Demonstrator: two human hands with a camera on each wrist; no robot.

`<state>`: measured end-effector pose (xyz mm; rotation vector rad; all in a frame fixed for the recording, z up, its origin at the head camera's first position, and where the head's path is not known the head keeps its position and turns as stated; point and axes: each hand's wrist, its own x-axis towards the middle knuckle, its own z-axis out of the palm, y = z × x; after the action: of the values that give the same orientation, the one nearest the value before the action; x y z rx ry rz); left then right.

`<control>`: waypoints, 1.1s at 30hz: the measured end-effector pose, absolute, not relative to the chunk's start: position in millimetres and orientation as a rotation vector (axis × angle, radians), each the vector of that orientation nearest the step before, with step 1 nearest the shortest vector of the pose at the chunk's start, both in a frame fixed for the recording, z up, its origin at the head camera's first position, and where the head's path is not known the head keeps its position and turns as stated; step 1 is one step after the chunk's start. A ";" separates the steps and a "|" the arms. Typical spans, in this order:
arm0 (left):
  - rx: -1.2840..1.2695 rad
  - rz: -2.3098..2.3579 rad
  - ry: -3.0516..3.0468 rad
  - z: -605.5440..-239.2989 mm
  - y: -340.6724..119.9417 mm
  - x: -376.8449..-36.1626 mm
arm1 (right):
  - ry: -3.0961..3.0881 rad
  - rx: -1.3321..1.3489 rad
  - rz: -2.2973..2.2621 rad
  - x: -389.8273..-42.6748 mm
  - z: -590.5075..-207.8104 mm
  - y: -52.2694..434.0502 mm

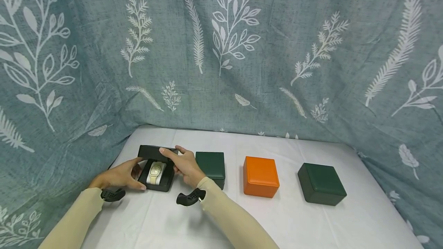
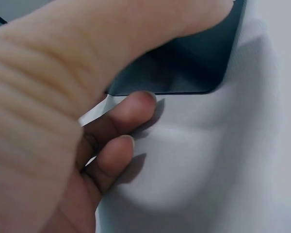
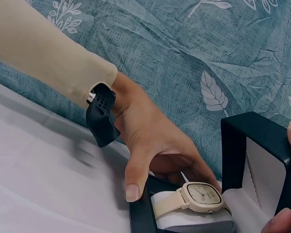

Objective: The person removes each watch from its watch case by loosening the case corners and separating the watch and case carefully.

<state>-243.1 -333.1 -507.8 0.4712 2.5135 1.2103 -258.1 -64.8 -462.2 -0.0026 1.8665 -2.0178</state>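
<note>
A dark watch box stands open at the left of the table, its lid tilted up at the back. Inside sits a cream square-faced watch wrapped round a white cushion; the right wrist view shows its dial close up. My left hand grips the box by its left side, thumb at the front corner. With thumb and fingers, my right hand pinches the lid's right end. In the left wrist view, my left thumb lies against the dark box wall, and two fingertips are near the cloth.
Right of my right hand stands a closed green box, partly covered by that hand. Farther right are a closed orange box and another green box. A white cloth covers the table; a leaf-patterned curtain hangs behind.
</note>
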 end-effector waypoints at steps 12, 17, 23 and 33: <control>0.517 1.224 2.481 -506.5 -335.1 -242.8 | 1.899 0.091 -1.988 -265.5 -457.3 -67.2; 0.518 1.224 2.488 -505.1 -336.2 -242.2 | 1.813 0.061 -2.018 -268.7 -456.4 -64.5; 0.516 1.222 2.485 -505.0 -336.1 -244.5 | 1.678 -0.006 -2.047 -272.9 -461.9 -54.5; 0.481 1.267 2.477 -509.9 -333.3 -251.3 | 1.575 0.007 -2.083 -282.6 -463.3 -51.2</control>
<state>-251.3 -333.3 -509.9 0.4810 2.4771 1.2669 -282.6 -51.2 -463.3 0.0065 1.5749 -2.0826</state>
